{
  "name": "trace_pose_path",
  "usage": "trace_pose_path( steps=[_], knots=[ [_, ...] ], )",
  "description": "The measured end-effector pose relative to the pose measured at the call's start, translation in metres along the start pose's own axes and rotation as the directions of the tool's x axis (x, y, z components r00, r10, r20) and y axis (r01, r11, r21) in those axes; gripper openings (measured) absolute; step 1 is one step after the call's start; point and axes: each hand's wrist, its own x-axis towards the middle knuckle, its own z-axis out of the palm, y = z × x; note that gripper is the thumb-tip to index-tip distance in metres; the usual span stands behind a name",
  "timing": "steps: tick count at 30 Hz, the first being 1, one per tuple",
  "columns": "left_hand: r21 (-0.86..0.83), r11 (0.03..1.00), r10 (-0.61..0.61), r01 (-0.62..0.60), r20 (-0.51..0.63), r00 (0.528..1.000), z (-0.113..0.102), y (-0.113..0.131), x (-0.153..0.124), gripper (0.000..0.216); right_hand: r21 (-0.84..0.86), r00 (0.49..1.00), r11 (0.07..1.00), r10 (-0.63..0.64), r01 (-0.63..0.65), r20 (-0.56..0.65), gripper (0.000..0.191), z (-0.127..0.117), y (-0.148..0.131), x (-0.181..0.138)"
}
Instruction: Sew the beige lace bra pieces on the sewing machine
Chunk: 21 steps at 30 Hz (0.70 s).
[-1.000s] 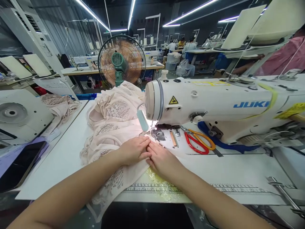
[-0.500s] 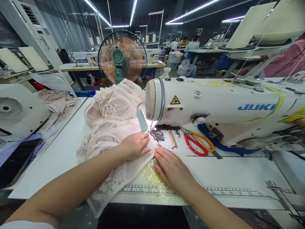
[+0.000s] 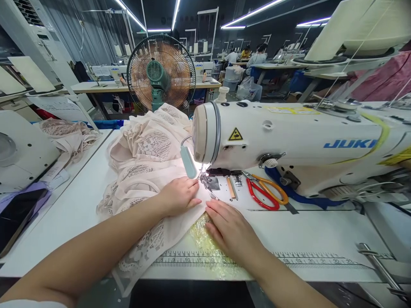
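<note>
My left hand (image 3: 180, 194) lies on the pale pink lace garment (image 3: 150, 169), its fingers stretched toward the lit needle area (image 3: 203, 173) and its thumb apart. At the garment's right edge, my right hand (image 3: 229, 224) rests palm down with fingers extended, the fingertips touching the cloth. Neither hand visibly pinches the fabric, though the undersides of the fingers are hidden. Just beyond both hands stands the white sewing machine (image 3: 289, 132), with the cloth running up to its presser foot. Yellowish clear tape (image 3: 201, 235) covers the table beside my right hand.
Red-and-orange-handled scissors (image 3: 265, 192) lie on the machine bed, right of my hands. A printed ruler (image 3: 308, 259) runs along the table's front. A phone (image 3: 21, 218) lies at left, and a large fan (image 3: 160, 72) stands behind the garment. Several people sit far back.
The camera view has shifted slightly, so the phone and left machine sit farther left. Both hands keep nearly the same place on the cloth by the needle.
</note>
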Motion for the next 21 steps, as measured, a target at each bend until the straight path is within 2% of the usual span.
trace_pose_path(
  steps=[12, 16, 18, 21],
  knots=[
    [0.067, 0.998, -0.001, 0.000, 0.015, 1.000, 0.000, -0.008, 0.007, 0.044, -0.017, 1.000, 1.000, 0.008, -0.008, 0.028, 0.035, 0.006, 0.000, -0.001],
    [0.107, 0.994, 0.027, -0.027, 0.003, 1.000, -0.005, -0.013, 0.010, 0.035, 0.005, 0.999, 1.000, 0.014, -0.014, 0.030, 0.035, 0.006, 0.000, 0.001],
    [0.118, 0.990, 0.077, -0.074, -0.022, 0.997, -0.011, -0.010, 0.010, 0.030, 0.020, 1.000, 1.000, 0.013, -0.014, 0.021, 0.034, 0.005, 0.001, 0.002],
    [0.079, 0.986, 0.151, -0.149, -0.024, 0.988, -0.019, 0.009, 0.003, 0.027, 0.055, 0.999, 0.998, 0.027, -0.028, 0.025, 0.035, 0.003, 0.001, 0.003]
  ],
)
